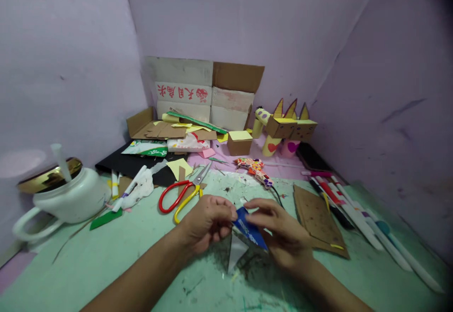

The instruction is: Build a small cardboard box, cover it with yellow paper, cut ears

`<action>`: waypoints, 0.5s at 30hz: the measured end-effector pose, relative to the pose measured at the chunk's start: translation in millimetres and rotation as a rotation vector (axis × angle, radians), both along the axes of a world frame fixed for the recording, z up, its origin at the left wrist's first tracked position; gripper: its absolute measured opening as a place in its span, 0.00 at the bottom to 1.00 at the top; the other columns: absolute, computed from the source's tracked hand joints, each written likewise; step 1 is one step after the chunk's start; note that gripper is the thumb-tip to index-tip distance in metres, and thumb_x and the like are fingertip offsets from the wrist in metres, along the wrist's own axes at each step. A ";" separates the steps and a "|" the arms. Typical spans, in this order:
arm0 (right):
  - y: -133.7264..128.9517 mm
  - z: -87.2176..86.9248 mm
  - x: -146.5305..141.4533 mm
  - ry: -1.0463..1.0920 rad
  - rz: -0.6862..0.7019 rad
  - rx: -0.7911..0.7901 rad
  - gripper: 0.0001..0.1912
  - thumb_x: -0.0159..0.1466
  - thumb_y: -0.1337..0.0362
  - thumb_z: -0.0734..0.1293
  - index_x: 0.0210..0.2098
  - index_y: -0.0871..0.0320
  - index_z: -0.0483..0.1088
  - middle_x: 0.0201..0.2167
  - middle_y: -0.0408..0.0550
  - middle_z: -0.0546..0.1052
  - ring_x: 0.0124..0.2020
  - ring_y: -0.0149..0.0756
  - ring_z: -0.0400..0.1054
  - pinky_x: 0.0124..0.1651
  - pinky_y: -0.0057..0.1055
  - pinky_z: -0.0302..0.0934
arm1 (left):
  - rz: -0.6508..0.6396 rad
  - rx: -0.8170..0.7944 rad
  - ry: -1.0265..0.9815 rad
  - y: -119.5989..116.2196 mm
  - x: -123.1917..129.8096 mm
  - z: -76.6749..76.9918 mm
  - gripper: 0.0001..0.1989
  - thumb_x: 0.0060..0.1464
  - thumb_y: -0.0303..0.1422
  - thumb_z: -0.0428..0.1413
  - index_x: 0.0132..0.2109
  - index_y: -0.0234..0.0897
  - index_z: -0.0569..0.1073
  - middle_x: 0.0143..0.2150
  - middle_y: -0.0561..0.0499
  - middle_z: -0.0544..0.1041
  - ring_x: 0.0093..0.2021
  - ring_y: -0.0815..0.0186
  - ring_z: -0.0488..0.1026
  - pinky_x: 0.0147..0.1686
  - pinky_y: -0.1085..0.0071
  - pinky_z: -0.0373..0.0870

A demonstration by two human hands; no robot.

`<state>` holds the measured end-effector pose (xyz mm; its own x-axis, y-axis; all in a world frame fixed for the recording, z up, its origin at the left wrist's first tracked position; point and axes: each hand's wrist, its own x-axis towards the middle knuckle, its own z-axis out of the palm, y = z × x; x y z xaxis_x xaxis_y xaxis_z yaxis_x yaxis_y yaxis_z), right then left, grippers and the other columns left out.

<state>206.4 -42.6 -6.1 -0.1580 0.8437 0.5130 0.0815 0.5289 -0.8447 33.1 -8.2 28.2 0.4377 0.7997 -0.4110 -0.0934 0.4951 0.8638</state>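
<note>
Between my hands is a small blue piece with white lettering, looking like paper or packaging. My left hand pinches its upper left corner between thumb and finger. My right hand has its fingers closed around the right side of the same piece. Below it, a pale grey-white triangular flap hangs or lies close to the table; whether it joins the blue piece cannot be made out. Scissors with red and yellow handles lie open just beyond my left hand.
A white mug stands at left. Cardboard and several markers lie at right. A patterned glue gun, small box and cardboard figures are farther back, near a propped carton.
</note>
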 end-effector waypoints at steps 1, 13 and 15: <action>1.5 1.8 -0.8 0.059 -0.026 -0.117 0.13 0.57 0.65 0.70 0.42 0.45 0.77 0.41 0.50 0.77 0.35 0.39 0.72 0.34 0.32 0.68 | 0.038 0.081 0.004 -1.0 -0.5 1.4 0.08 0.31 0.33 0.58 0.22 0.34 0.69 0.11 0.59 0.63 0.11 0.78 0.55 0.10 0.81 0.47; 7.0 12.1 -4.6 0.355 0.001 -0.699 0.13 0.44 0.60 0.76 0.23 0.61 0.72 0.16 0.45 0.76 0.18 0.31 0.69 0.25 0.26 0.62 | 0.262 0.612 0.171 -15.5 13.5 -10.2 0.10 0.44 0.37 0.56 0.26 0.34 0.69 0.17 0.56 0.64 0.19 0.73 0.59 0.19 0.76 0.56; 7.2 14.2 -4.1 0.320 -0.059 -0.662 0.10 0.44 0.62 0.75 0.22 0.61 0.72 0.15 0.45 0.75 0.18 0.32 0.68 0.25 0.26 0.61 | 0.229 0.641 0.204 -16.7 14.4 -9.6 0.09 0.45 0.37 0.55 0.26 0.34 0.69 0.19 0.56 0.65 0.20 0.72 0.60 0.19 0.76 0.56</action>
